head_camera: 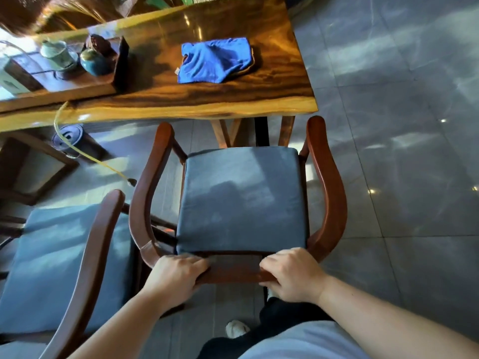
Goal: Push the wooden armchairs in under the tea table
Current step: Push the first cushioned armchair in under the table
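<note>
Left hand (176,277) and right hand (293,274) clamped on top rail of wooden armchair (334,198). Reddish-brown curved arms, blue-grey seat cushion (243,198) just beyond fingertips. Tea table (160,99) edge farther ahead, chair front near it, seat uncovered.

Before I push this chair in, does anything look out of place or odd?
A crumpled blue cloth lies loose on the tea table. A yellowish hose droops off the table edge, its end lying on the floor left of the armchair. Nothing looks spilled or damaged.
</note>
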Motion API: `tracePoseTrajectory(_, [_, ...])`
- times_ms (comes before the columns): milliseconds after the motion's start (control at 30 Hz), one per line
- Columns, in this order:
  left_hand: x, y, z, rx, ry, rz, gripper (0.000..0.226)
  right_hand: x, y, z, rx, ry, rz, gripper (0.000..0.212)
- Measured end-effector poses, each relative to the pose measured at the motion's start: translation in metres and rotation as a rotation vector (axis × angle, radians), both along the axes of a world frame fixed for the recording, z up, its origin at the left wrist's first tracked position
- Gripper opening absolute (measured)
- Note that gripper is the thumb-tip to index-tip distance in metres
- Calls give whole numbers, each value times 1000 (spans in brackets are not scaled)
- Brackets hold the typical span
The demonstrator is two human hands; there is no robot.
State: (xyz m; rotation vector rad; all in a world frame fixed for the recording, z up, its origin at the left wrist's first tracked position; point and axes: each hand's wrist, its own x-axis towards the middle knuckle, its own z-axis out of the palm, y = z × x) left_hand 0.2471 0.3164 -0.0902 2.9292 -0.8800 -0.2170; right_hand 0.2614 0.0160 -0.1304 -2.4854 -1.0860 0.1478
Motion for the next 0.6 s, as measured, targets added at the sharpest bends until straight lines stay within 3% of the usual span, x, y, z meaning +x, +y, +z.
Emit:
tracePoseTrajectory(267, [13, -1, 3, 5, -7, -10, 32, 21, -7, 5, -26, -81, 67, 30])
tracePoseTrajectory(433, [13, -25, -2, 17, -23, -1, 35, 33, -26, 9, -85, -77, 70, 28])
tracePoseTrajectory(600, [21, -19, -10, -20, -29, -106, 24, 23, -25, 5, -49, -55, -18, 31])
